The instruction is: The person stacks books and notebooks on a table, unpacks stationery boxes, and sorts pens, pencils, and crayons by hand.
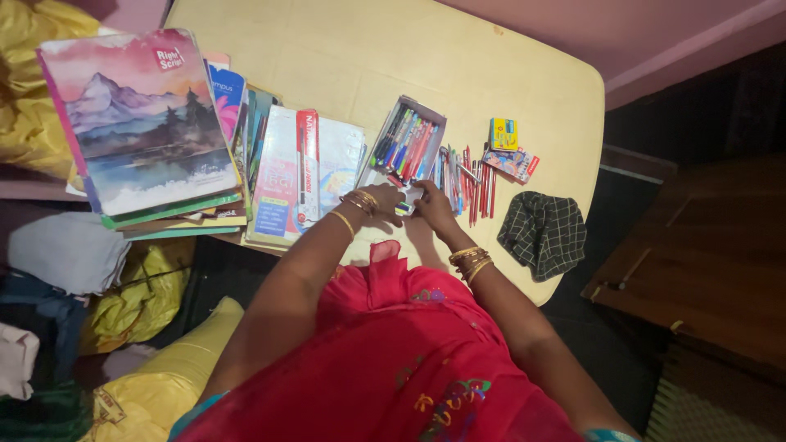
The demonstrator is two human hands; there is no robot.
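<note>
My left hand (383,199) and my right hand (432,209) meet near the front edge of a pale yellow table (393,57). Between their fingers is a small object (404,208), pale with blue and yellow, too small to identify. Just beyond the hands lies an open box of pens (407,141), red and blue. To its right, loose pens and pencils (467,176) are spread on the table. Both wrists wear gold bangles.
A stack of books and notebooks (139,123) with a mountain-picture cover fills the table's left. More booklets (299,172) lie beside it. Small colourful boxes (509,151) and a dark checked cloth (544,232) sit right. Yellow bags (155,368) lie on the floor left.
</note>
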